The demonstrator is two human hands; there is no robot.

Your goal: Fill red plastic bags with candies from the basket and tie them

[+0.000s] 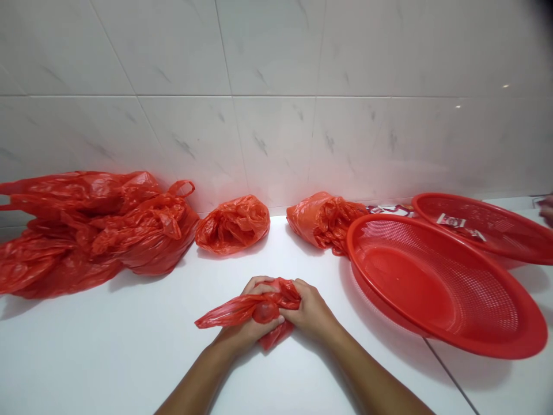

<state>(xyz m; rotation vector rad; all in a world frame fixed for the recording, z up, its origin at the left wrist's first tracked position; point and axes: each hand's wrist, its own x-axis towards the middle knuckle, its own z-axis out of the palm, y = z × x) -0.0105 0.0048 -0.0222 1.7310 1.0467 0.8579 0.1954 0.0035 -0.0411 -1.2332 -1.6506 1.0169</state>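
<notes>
Red bag (249,308); left hand (247,332), right hand (313,312) curled round.

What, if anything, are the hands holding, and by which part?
A crumpled, shiny red plastic bag: left hand around its bunched body's left side, right hand on its right side.

Bags (233,225) left of both baskets (410,282)

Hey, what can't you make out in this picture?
All in the head view:
Held bag: contents hidden by plastic and fingers.
Left bags: ends cut off by left edge.
Packets: print too small.
Far-right hand: mostly cut off by right edge.
</notes>
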